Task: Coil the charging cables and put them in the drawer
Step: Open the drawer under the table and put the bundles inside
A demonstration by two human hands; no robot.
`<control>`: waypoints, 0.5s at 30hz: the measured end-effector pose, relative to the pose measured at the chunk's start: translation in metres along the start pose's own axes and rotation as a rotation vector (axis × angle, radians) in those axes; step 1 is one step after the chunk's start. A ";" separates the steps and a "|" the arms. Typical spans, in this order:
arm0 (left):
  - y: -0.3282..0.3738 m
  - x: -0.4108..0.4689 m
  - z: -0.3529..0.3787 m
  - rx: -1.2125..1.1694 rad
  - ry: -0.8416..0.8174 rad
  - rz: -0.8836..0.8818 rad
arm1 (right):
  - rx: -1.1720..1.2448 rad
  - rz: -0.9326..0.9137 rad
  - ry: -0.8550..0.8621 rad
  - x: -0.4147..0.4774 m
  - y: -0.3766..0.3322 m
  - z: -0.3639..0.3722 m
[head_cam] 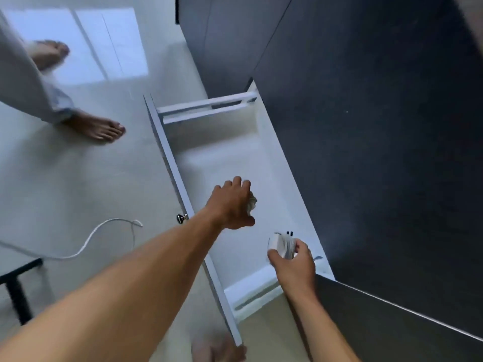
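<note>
Now cable (252,202) in L hand (230,207), charger (281,245) in R hand (296,265).

Drawer (236,158) stood pulled open, white inside w/ grey front & small metal knob (182,218). Coiled white cable (252,203), bunched tight, was gripped in left hand (230,205) over drawer's middle. White charger block (282,245) w/ dark prongs was pinched in right hand (294,262) over near-right end. Loose white cable (88,239) trailed uncoiled at near left, outside drawer.
</note>
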State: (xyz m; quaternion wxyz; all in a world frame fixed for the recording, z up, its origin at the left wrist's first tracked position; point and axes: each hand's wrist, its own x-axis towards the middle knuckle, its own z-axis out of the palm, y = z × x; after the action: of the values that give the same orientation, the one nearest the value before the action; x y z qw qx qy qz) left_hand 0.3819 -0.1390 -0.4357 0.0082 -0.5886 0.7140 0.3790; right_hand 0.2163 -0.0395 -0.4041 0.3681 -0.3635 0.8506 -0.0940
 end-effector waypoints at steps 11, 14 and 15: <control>-0.036 0.109 0.103 0.224 -0.059 0.068 | -0.063 0.025 0.040 0.109 0.054 0.085; -0.045 0.109 0.110 0.255 -0.079 0.086 | -0.053 0.028 0.039 0.118 0.058 0.096; -0.048 0.108 0.113 0.283 -0.088 0.098 | -0.054 0.026 0.035 0.119 0.060 0.100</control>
State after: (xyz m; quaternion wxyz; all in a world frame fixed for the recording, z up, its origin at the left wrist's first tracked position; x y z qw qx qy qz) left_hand 0.3399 -0.1677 -0.5909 0.1038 -0.5287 0.7872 0.3002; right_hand 0.1974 -0.0674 -0.5669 0.3446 -0.3606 0.8637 -0.0724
